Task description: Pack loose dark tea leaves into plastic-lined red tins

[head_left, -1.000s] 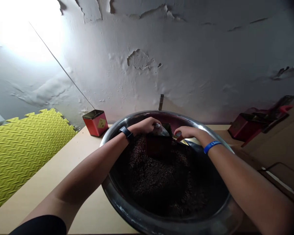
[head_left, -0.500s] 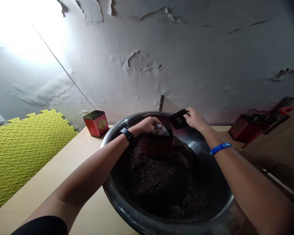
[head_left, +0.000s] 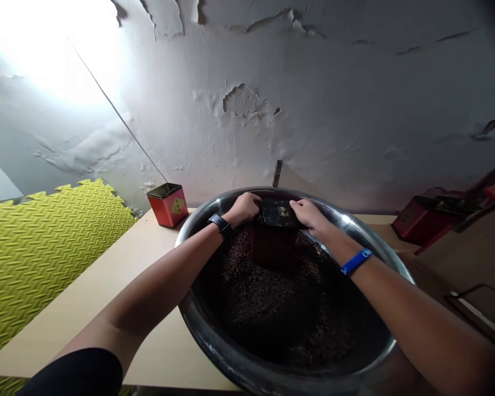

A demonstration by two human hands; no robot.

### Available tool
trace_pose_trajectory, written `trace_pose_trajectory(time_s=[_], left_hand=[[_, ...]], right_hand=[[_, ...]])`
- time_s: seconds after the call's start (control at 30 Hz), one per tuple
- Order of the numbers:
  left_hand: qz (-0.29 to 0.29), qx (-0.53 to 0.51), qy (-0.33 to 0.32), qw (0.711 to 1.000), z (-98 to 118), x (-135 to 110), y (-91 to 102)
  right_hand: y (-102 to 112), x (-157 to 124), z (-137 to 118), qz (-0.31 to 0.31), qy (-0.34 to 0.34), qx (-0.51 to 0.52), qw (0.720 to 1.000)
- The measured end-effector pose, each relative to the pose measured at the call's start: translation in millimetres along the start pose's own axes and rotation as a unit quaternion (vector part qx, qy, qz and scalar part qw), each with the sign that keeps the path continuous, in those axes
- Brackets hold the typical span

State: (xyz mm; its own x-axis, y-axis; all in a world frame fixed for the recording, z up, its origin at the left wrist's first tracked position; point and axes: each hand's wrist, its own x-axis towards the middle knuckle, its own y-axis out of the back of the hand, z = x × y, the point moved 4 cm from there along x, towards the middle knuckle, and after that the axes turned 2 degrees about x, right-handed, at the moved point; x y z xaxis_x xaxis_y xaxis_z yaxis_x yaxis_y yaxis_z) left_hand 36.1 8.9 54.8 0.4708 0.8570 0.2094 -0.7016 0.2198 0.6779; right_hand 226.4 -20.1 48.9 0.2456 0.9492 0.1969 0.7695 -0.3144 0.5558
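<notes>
- Yellow-green foam mat is lying far left, beside the tabletop.
- Red tea tin with gold label is standing upright on the tabletop, just outside the basin, its top open or dark-capped, cannot tell which.
- Left hand, with black smartwatch on the wrist, is curling over the left edge of the black lid, fingers together, pressing down; whether it is gripping, cannot tell.
- Lid is sitting between both hands, on top of the dark red tin, which is sunk upright in dark loose leaves inside the steel basin.
- Tin is likely light and stiff, thin smooth metal, possibly slippery; side walls look like the safest hold, while the lid could slide.
- Right hand is pressing on the lid's right side, fingers lying close together, not pinching.
- Blue wristband is circling the right wrist.
- Second red tin is lying tilted far right, well apart from the hands.
</notes>
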Motion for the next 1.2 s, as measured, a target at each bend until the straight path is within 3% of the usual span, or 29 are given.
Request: trace_pose_trajectory(time_s=[0.1,0.3,0.53,0.7,0.83,0.93,1.03,1.13,1.2], left_hand=[[0.048,0.012,0.045,0.998,-2.6,-2.1,8.0],[0.054,-0.051,0.127,0.989,6.6,-11.1,19.1],[0.072,-0.011,0.115,0.991,4.6,-8.2,15.4],[-0.005,-0.169,0.194,0.966,-7.4,-5.3,3.9],[-0.037,-0.198,0.242,0.949,-13.0,-5.6,1.4],[-0.068,-0.144,0.202,0.966,-13.2,-0.8,-4.0],[-0.040,0.012,0.091,0.995,-10.0,6.2,-9.1],[0.012,0.165,-0.030,0.986,-4.8,7.2,-13.3],[0.022,0.204,-0.076,0.976,-3.4,4.3,-15.9]], right_hand=[[-9.3,-3.3,0.7,-0.007,-0.010,-0.017,1.000],[-22.6,-1.1,-0.7,0.029,-0.007,-0.068,0.997],[-30.3,9.2,-10.9,-0.043,0.039,-0.189,0.980],[-33.2,11.5,-15.4,-0.093,0.092,-0.254,0.958],[-36.3,14.4,-14.4,-0.139,0.137,-0.283,0.939],[-38.0,13.6,-12.2,-0.153,0.155,-0.300,0.929],[-38.0,7.5,-13.0,-0.146,0.181,-0.324,0.917],[-40.0,-3.1,-20.6,-0.150,0.271,-0.339,0.889],[-41.5,-7.8,-23.2,-0.160,0.291,-0.329,0.884]])
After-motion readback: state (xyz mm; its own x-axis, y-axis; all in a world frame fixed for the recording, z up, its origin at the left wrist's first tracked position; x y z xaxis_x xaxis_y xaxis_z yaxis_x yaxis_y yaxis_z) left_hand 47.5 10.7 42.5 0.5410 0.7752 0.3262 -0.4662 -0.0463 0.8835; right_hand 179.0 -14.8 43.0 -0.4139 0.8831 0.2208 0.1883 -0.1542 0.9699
